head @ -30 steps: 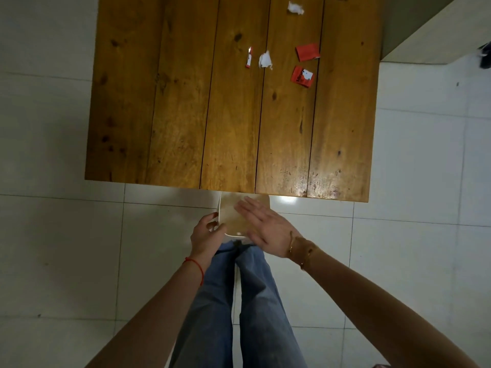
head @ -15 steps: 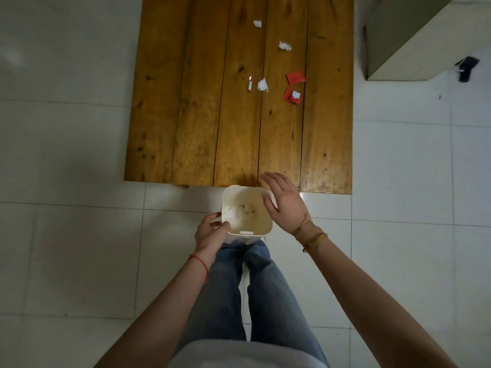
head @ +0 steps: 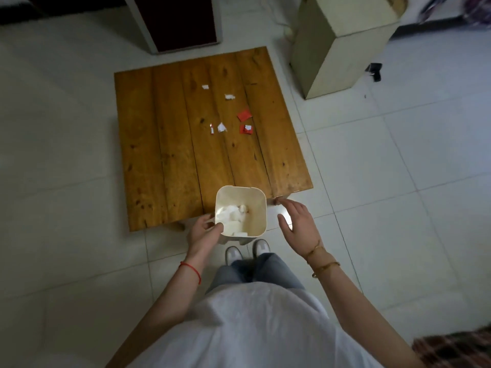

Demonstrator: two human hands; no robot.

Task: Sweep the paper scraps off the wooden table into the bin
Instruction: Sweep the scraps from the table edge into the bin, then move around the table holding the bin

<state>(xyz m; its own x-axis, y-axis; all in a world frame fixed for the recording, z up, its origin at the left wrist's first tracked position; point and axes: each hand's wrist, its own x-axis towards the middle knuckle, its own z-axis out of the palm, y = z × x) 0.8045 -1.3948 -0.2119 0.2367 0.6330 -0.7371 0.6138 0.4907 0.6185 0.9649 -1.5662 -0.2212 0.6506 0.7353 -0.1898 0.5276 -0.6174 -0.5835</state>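
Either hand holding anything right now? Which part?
Left hand grips the bin at its near-left rim corner. Right hand is open, beside the bin, holding nothing.

Low wooden table [head: 186, 160] on tiled floor [head: 66, 181]; red and white paper scraps [head: 245, 114] scattered mid-top.
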